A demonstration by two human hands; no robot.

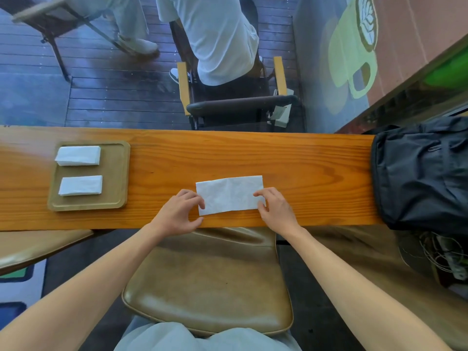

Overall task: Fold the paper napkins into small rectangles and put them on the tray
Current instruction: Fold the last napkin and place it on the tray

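Head view: a white paper napkin (230, 195), folded to a long rectangle, lies flat on the wooden counter (304, 158) near its front edge. The left hand (181, 212) curls its fingers onto the napkin's left end, the thumb below; it seems to pinch that edge. The right hand (274, 207) pinches the right end between thumb and fingers. Well to the left, a wooden tray (119, 173) holds two folded napkins (78, 155), one behind the other. A black backpack (420, 171) sits at the counter's right end
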